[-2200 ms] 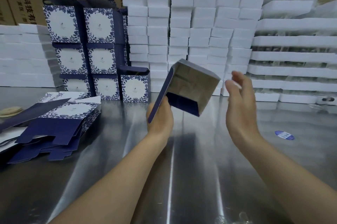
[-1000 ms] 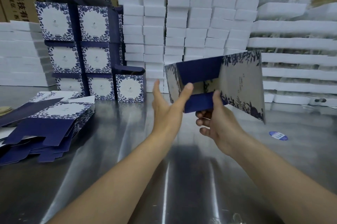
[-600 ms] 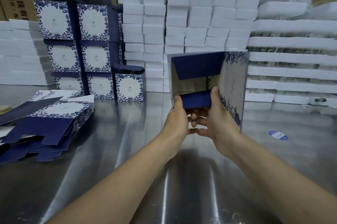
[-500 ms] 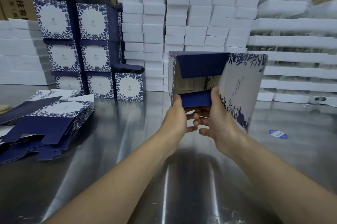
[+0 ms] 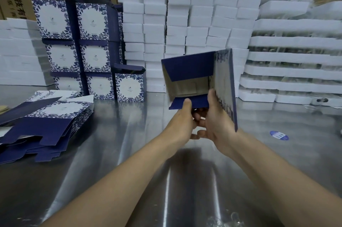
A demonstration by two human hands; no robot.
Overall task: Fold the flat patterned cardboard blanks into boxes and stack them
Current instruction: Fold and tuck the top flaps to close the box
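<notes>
I hold a half-formed box [image 5: 196,71] in the air above the metal table [image 5: 129,152], its open end facing me and a navy flap folded in at the top. My left hand [image 5: 182,123] grips the lower navy flap with the thumb on top. My right hand [image 5: 214,121] holds the box at its lower right, thumb against the blue floral side panel. A pile of flat blue-and-white blanks [image 5: 42,115] lies on the table at the left. Finished boxes [image 5: 88,47] stand stacked at the back left, with a single box [image 5: 129,88] beside them.
White foam blocks [image 5: 185,17] are piled high along the back, and white trays [image 5: 296,60] are stacked at the right. Brown cartons stand behind them. A blue sticker [image 5: 279,135] lies on the table at the right.
The box was turned so its opening faces me. Both hands came together at its lower edge, and the right side panel swung inward, now seen nearly edge-on.
</notes>
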